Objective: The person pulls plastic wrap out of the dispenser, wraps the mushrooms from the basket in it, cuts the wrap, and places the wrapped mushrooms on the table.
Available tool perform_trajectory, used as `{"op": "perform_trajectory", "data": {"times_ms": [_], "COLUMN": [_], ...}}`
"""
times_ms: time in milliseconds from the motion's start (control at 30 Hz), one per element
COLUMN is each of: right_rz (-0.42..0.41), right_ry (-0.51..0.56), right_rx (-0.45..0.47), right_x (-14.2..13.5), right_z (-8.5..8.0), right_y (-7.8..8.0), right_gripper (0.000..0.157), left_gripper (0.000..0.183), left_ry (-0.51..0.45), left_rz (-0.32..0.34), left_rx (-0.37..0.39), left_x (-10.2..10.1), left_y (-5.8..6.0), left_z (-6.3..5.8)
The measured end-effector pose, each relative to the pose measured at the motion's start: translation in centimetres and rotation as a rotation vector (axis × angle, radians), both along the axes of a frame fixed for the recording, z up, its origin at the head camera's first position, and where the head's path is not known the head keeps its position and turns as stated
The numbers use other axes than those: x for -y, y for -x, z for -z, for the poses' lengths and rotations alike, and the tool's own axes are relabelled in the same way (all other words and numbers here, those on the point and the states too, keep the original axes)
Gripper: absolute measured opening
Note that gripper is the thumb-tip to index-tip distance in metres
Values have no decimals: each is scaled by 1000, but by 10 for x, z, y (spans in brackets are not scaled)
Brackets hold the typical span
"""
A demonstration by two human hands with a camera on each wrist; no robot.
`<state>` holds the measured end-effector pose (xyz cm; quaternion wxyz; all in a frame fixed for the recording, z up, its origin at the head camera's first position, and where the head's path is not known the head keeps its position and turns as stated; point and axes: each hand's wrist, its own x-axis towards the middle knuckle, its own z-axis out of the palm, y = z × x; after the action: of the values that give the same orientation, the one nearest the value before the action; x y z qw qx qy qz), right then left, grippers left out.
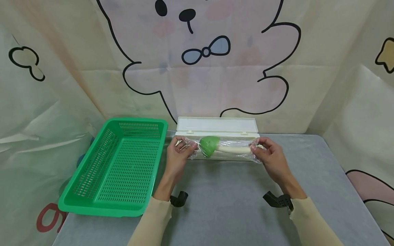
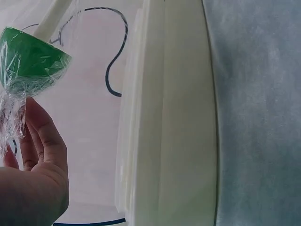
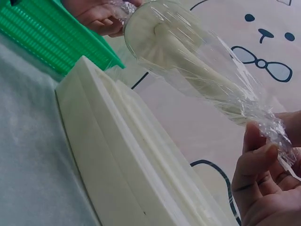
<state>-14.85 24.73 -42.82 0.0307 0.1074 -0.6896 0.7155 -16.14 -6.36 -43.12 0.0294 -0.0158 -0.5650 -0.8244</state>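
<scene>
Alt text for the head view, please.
A person's left hand and right hand pinch clear plastic wrapping a green-capped, cream-stemmed mushroom shape over an open, long white box. A green perforated plastic basket sits at left on a grey table.

Have grey-covered table (image 1: pixel 227 212) below the grip, rounded far right corner. Beyond the grip, pale wall sheet (image 1: pixel 320 51) printed with black-outlined animal (image 1: pixel 203 85) and blue bow tie (image 1: pixel 206 52). Creased side sheet (image 1: pixel 37 116) left of grip; yellow star (image 1: pixel 389 56) well right. Soft, diffuse light.
</scene>
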Motion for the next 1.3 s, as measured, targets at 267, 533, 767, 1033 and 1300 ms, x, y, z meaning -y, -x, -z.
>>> {"op": "perform_trajectory", "data": {"times_ms": [267,533,767,1033,1300], "right_rz": [-14,-222,-259,-150,17], "right_ry": [-63,-7,-18,-206,-656], "right_rx": [79,226,385,482,269], "right_x": [-4,-9,-12,-5,2], "right_z": [2,23,48,68,78], "right_y": [-12,-35,-46,-41,-28], "right_gripper": [11,10,19,15,13], "left_gripper": [21,29,36,17,17], "left_ry": [84,73,105,136,214], "left_rz": [7,44,85,98,34], "left_rx": [78,223,397,550,565], "left_x": [4,10,11,6,1], "left_y": [-10,-30,-44,-37,-24], "left_z": [-2,21,44,63,77]}}
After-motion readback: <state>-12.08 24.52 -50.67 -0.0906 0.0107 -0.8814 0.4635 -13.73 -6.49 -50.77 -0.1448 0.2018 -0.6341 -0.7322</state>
